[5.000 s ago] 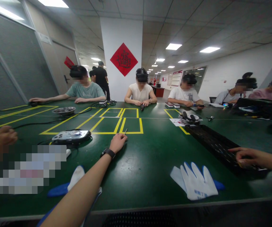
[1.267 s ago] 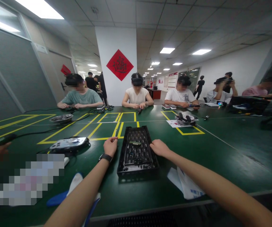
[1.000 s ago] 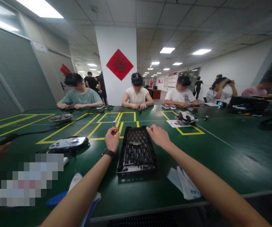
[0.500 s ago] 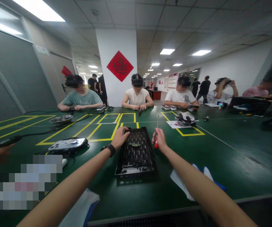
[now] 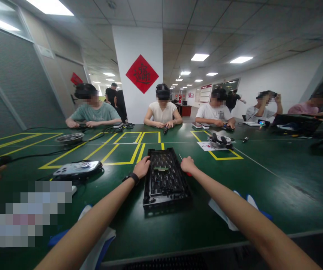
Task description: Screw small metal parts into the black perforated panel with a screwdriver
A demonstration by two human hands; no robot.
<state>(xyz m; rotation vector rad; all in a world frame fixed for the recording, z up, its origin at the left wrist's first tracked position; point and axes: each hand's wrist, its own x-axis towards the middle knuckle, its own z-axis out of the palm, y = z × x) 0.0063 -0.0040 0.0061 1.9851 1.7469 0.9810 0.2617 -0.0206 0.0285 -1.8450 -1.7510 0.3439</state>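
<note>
Black tray (image 5: 165, 200), green board (image 5: 161, 169) inside, left hand (image 5: 142, 167) at tray's side, grip unclear, right hand (image 5: 187, 165) pinching screwdriver (image 5: 189, 174)

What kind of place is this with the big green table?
Probably an office room used as a workshop: people in black headsets sit at a green table marked with yellow lines, and the right hand holds a red screwdriver beside a black tray.

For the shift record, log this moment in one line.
left hand: at left rim of black case | right hand: holding red-handled screwdriver beside case | green strip: inside case
</note>
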